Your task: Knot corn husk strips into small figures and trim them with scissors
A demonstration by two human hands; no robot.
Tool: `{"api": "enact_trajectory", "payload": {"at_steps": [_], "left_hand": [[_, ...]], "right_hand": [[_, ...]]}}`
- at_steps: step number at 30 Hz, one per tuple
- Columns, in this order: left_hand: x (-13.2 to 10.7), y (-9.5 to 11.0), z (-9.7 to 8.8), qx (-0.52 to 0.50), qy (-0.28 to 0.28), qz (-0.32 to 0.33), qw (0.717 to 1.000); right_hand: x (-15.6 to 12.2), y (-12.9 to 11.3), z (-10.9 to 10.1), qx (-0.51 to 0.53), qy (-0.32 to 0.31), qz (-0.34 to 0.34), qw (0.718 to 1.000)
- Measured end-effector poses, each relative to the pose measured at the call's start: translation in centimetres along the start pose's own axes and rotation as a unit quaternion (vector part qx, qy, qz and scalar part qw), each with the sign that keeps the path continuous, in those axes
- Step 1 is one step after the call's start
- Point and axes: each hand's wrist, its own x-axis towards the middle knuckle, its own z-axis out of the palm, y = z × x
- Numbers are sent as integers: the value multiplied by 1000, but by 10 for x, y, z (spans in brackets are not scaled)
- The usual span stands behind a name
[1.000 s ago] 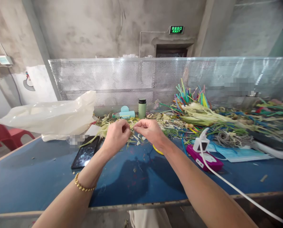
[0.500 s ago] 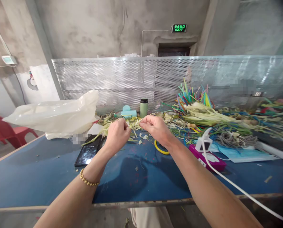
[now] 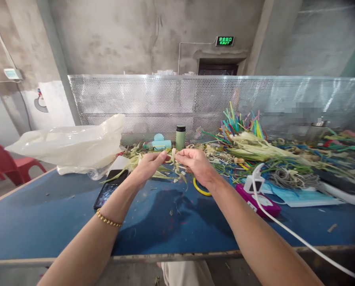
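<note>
Both hands meet over the middle of the blue table. My right hand (image 3: 197, 163) pinches a pale corn husk strip (image 3: 173, 155), which stands up between the two hands. My left hand (image 3: 149, 167), a gold bead bracelet on its wrist, has thumb and fingers pressed together close to the strip. Whatever lies between those left fingertips is too small to make out. Under and behind the hands lie loose pale green husk leaves (image 3: 132, 161). A yellow ring (image 3: 201, 187) lies below my right hand, and a black phone (image 3: 107, 194) is beside my left forearm.
A white plastic bag (image 3: 73, 143) sits at the left. Behind the hands stand a green bottle (image 3: 180, 138) and a light blue container (image 3: 162, 144). Husk bundle (image 3: 255, 145), coloured stems, grey cord (image 3: 290, 176) and a purple power strip (image 3: 262, 202) with white cable fill the right.
My left hand has turned from a rounded fist to longer, straighter fingers nearer the right hand. A pale husk strip now stands up between them. The view has tilted up slightly.
</note>
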Motion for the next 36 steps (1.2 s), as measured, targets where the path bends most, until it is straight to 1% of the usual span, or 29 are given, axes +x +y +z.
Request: {"api": "enact_trajectory", "payload": {"at_steps": [1,3,5,8,11,14,19,22,28,31,34,36], "left_hand": [[-2,1,2,-32,-37,-15,999],[-5,3,6,-74,-88,-24,993],[-7,4,9,-104,-114,-15,988],[-8,3,11,-129,-127,-13,983],[-8,2,13,-117,-108,-33,987],[-8,1,15,-125,-83,-54,987],[-7,2,14,-174,-68,-85,979],[-7,3,14,-183,-50,-90,978],[-4,-2,18,-125,10,-82,989],[-1,-7,20,-102,39,-83,990],[0,-12,19,-80,38,-84,993],[-1,-16,17,-79,34,-91,992]], "right_hand": [[0,0,0,9,-3,1,1000],[-1,-2,0,24,-7,1,1000],[-1,-3,0,38,-9,0,999],[-2,-5,3,56,-23,-1,998],[-3,-5,5,60,-37,-3,998],[-2,-5,5,42,-35,-6,999],[-1,-4,3,3,-5,-20,1000],[-1,-4,3,-30,10,-31,999],[-2,-1,2,-114,15,-68,991],[1,2,0,-148,16,-75,986],[3,9,0,-183,25,-67,981],[5,15,1,-238,19,-68,969]]}}
